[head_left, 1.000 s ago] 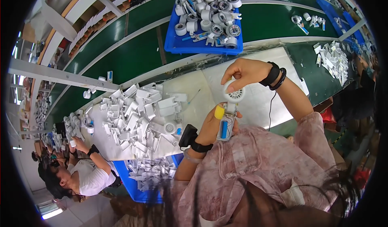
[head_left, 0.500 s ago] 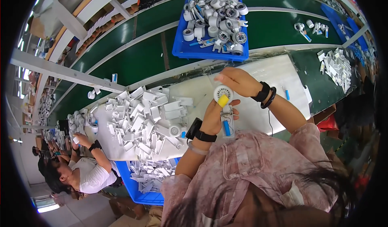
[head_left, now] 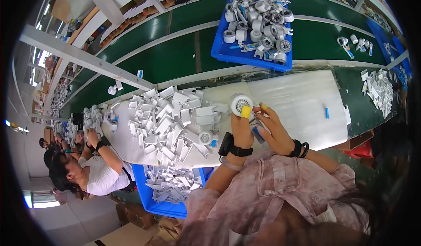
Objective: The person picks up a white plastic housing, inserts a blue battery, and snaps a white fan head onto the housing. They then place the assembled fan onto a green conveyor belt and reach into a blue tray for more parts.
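Over the near edge of the white-covered worktop, my left hand (head_left: 242, 134) is closed around a white handheld fan (head_left: 239, 100). Its round slotted grille faces up, and a yellow cover sits on my thumb beside the rim. My right hand (head_left: 277, 134) is at the fan's lower part, fingers bent around a narrow piece with a blue strip (head_left: 258, 134). A yellow cover shows on one of its fingertips too. My fingers partly hide that piece. To the left of my left hand lies another white fan head (head_left: 205, 137) with a round grille, beside the heap of casings.
White plastic casings (head_left: 162, 123) are heaped on the worktop (head_left: 302, 101). A blue tray (head_left: 219, 53) of fan heads stands beyond, by the green conveyor (head_left: 175, 55). Below left is a blue bin (head_left: 169, 208) of white parts. A co-worker (head_left: 103, 171) sits at far left.
My right hand has come down from above the fan to its lower right side. The fan stays in my left hand, now tilted differently. The whole view has shifted.
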Demonstrator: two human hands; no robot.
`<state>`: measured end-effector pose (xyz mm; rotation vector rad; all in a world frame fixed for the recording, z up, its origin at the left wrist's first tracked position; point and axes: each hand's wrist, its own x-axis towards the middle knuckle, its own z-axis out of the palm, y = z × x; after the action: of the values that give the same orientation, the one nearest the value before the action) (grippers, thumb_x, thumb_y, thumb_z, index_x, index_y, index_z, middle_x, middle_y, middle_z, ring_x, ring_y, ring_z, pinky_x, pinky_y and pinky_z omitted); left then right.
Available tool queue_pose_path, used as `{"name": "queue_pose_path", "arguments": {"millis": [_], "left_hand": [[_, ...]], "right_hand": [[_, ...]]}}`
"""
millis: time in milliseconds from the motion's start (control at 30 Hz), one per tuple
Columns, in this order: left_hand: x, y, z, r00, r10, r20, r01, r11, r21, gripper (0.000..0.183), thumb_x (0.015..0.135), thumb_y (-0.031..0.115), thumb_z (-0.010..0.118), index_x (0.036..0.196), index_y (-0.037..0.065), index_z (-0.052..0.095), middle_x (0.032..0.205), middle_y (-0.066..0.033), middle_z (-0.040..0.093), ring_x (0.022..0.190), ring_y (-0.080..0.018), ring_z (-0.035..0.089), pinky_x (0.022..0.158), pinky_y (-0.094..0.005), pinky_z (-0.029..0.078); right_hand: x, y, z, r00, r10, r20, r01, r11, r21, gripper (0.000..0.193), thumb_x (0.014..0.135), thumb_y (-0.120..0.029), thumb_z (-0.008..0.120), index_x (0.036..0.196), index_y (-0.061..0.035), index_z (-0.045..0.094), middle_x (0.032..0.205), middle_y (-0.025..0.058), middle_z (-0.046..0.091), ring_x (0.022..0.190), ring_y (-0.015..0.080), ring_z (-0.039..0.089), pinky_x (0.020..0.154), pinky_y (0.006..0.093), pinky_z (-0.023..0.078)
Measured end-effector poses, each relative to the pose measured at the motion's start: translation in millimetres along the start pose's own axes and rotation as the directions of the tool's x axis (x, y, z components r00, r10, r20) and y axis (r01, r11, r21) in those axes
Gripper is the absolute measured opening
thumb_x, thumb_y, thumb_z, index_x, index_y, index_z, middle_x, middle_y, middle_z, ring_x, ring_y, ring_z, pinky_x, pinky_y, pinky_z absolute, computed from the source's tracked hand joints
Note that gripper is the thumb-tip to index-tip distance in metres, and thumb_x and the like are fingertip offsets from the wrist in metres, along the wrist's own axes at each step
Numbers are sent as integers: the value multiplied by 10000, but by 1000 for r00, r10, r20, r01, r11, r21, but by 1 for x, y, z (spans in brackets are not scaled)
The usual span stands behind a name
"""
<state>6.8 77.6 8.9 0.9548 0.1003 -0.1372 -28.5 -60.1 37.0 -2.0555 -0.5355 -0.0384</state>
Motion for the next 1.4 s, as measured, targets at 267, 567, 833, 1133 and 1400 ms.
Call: {"name": "queue_pose_path", "arguments": {"millis": [267, 567, 833, 1133, 1400], "left_hand": [[-4, -4, -26, 977, 81, -196, -91, 995, -42, 227, 934, 134, 563, 1115, 10, 501, 991, -63, 586, 858, -122, 592, 744, -241, 498], [-9, 61, -112, 914, 169, -368, -258, 944, -208, 268, 967, 272, 508, 1098, 38, 502, 935, -74, 581, 840, -199, 609, 807, -455, 559], [-16, 58, -126, 887, 132, -442, -244, 947, -207, 273, 960, 275, 522, 1086, 34, 502, 915, -77, 571, 815, -193, 603, 795, -459, 563], [-1, 45, -127, 910, 55, -410, -187, 939, -288, 257, 953, 273, 538, 1067, 44, 513, 909, -67, 576, 804, -192, 601, 791, -470, 561], [2, 35, -126, 923, 40, -384, -176, 929, -327, 253, 940, 266, 568, 1079, 62, 510, 912, -63, 580, 803, -196, 603, 778, -470, 561]], "right_hand": [[10, -18, 29, 989, -102, 103, 138, 878, -458, 677, 849, -361, 605, 1339, 63, 409, 1404, 221, 372, 1276, 367, 373, 1051, 456, 284], [95, 88, 104, 986, -30, 163, 83, 939, -333, 427, 764, -95, 633, 1178, -54, 540, 1222, 136, 518, 1136, 288, 483, 908, 412, 412], [108, 125, 139, 951, -14, 308, 189, 814, -549, 376, 746, -59, 584, 1120, -40, 547, 1059, 145, 579, 993, 300, 546, 810, 385, 486], [108, 147, 67, 826, 431, 364, -404, 902, -151, 360, 803, -181, 593, 1145, -71, 579, 747, 146, 628, 742, 300, 620, 709, 415, 505], [92, 145, 70, 971, 166, 171, -25, 784, -620, 461, 743, -256, 723, 1157, -101, 592, 1154, 112, 535, 1104, 302, 485, 912, 418, 412]]}}
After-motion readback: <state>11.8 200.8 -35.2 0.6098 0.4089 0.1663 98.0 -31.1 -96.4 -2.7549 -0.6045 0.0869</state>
